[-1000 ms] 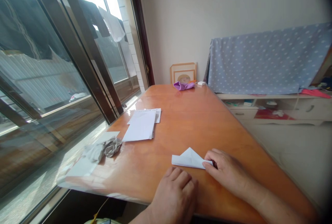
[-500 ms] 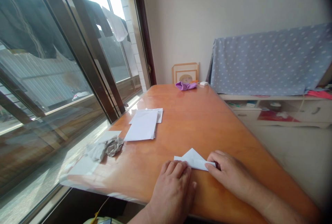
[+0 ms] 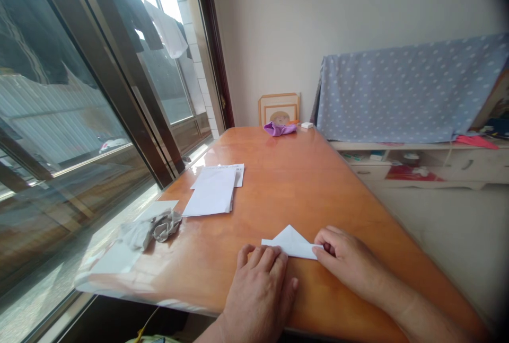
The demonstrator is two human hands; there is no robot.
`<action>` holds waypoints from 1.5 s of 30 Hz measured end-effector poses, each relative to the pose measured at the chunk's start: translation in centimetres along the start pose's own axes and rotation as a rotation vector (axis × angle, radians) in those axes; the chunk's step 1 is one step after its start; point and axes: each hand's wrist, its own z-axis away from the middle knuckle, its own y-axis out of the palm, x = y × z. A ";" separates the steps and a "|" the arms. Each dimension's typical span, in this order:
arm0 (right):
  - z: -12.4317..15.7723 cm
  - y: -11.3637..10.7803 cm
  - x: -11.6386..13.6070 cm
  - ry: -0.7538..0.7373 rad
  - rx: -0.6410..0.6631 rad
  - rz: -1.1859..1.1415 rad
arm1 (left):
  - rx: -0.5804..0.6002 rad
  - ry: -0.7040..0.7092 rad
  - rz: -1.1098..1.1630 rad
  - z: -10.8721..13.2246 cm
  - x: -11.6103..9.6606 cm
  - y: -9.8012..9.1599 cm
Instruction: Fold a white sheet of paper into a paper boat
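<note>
A folded sheet of white paper (image 3: 292,243) lies near the edge of the table closest to the person, its 1 triangular peak pointing away from them and a flat strip running along its near side. It is thin and light, and it will crease easily and may slide on the glossy surface, so the firmest hold is likely on the flat strip and its 2 ends, pressing down rather than lifting. The left hand (image 3: 258,284) lies nearly flat, with its fingers slightly parted and their tips resting on the paper's near-left edge. The right hand (image 3: 348,261) has its fingers curled and seems to pinch the paper's right end against the thumb, though the exact grip is partly hidden. The paper sits on a varnished orange wooden table (image 3: 302,189) with a smooth, reflective finish. Farther along lie a loose stack of white paper sheets (image 3: 210,192) and a crumpled grey cloth (image 3: 153,229) on a white sheet. At the far end are a bunched purple cloth (image 3: 279,129), a small white box (image 3: 306,125) and a wooden picture frame (image 3: 279,110). A blue polka-dot cloth (image 3: 401,94) drapes beyond the table.
</note>
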 end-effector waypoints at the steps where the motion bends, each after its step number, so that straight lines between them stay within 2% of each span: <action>1: 0.0 0.0 0.0 0.000 -0.002 -0.001 | 0.000 -0.003 -0.002 0.0 0.0 0.0; 9: 0.0 0.0 -0.1 0.006 -0.015 -0.011 | -0.035 0.015 -0.033 -0.1 -0.1 0.0; 45: 0.2 -0.2 0.4 -0.014 -0.029 -0.001 | 0.040 0.024 -0.077 -0.2 -0.1 0.0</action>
